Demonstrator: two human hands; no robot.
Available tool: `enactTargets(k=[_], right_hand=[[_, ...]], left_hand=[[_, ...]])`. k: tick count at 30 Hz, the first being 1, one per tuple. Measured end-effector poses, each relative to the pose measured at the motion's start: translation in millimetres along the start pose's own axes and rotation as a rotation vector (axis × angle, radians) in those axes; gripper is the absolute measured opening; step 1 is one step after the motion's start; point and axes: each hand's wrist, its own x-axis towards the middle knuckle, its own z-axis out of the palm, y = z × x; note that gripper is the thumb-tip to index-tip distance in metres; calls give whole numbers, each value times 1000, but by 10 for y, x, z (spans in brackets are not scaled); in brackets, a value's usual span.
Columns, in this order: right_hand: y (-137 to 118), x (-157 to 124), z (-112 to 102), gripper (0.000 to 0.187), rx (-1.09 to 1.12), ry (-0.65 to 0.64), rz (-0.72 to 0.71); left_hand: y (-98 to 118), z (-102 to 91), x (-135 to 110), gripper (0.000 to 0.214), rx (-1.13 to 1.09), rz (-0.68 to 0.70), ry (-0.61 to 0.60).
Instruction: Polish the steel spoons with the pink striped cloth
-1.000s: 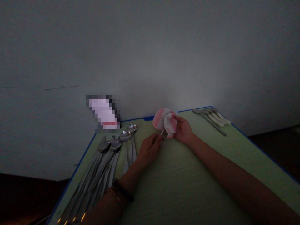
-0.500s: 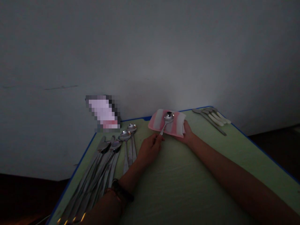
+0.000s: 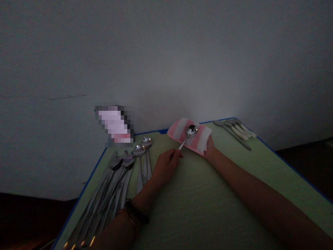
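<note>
Clerk: At the 12 o'clock edge of the green table mat point(image 3: 197, 201), what is entered?

Checker: Item one, a pink-and-white striped cloth point(image 3: 201, 140), opened out. It serves as the holder: the bowl of one steel spoon point(image 3: 190, 132) lies on it, face up, with the handle running out toward 7 o'clock.

Clerk: Hands?

Checker: The left hand point(image 3: 165, 166) has thumb and forefinger pinched on the spoon's handle end, the other fingers curled in. The right hand point(image 3: 210, 151) is beneath the cloth at its 4 o'clock corner. Its fingers are covered, so I cannot tell whether they are spread or closed.

Clerk: Other stock?

Checker: A row of long-handled spoons point(image 3: 122, 177) lies at 9 o'clock, bowls toward the wall point(image 3: 182, 62). White-handled cutlery point(image 3: 235, 131) is at 2 o'clock, well apart from the cloth. A pixelated item point(image 3: 114, 125) stands at 11 o'clock.

Clerk: Changes against the earlier entries?

Checker: A second ago the cloth was bunched round the spoon's bowl. Half a second ago it lay open with the bowl showing. Since then, cloth and bowl have shifted slightly toward 1 o'clock. The left hand's pinch is unchanged.
</note>
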Motion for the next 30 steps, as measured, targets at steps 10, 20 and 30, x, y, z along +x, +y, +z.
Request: enactTargets(k=[10,20,30], right_hand=[[-29,-42,44,34,170,30,88],[53,18,-64,42,212,1,78],[61,94,-57,34,341,46,28]], left_hand=[[3,-15,13,38,17,-12,50],[-4,-1,18,35,-19,-39,89],[-106,61,25,17,-243,-58,128]])
